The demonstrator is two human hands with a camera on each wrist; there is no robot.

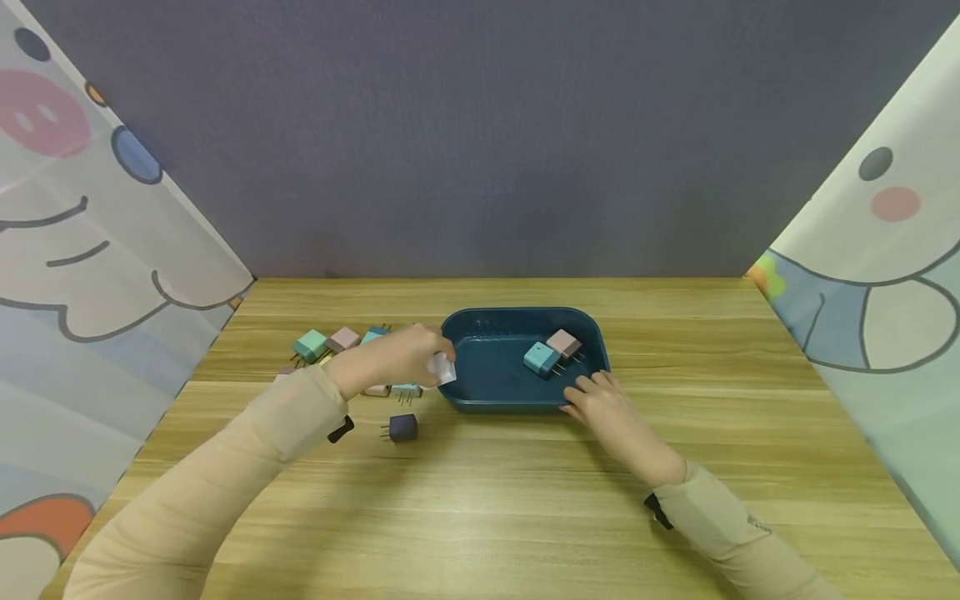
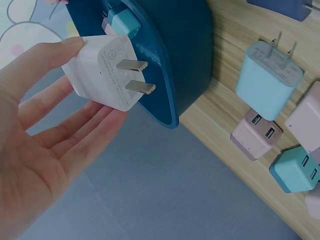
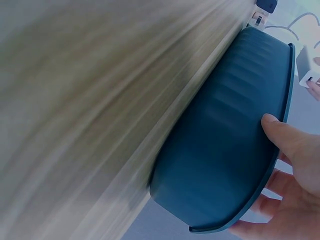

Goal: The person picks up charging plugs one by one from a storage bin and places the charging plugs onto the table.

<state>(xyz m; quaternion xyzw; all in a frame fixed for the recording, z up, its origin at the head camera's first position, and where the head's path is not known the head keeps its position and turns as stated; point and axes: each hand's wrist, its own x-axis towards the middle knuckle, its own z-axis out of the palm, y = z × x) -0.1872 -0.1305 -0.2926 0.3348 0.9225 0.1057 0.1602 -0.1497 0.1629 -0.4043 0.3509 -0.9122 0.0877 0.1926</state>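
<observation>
A white plug-in charger (image 2: 107, 70) is pinched between the thumb and fingers of my left hand (image 1: 408, 357), its two flat prongs bare in the left wrist view. This hand is at the left rim of a dark blue tray (image 1: 480, 375). At the tray's front right corner, my right hand (image 1: 611, 417) grips the rim, with the thumb (image 3: 275, 127) on the outer wall and the fingers over the inner side. Inside the tray, towards its right, a teal charger (image 1: 540, 359) and a pink charger (image 1: 563, 342) lie side by side.
Left of the tray, several chargers lie on the wooden table, among them a green one (image 1: 310, 345) and a light blue one (image 2: 270, 80), some partly hidden by the left arm. A dark navy charger (image 1: 403, 427) lies nearer the front. A grey panel (image 1: 480, 167) stands behind.
</observation>
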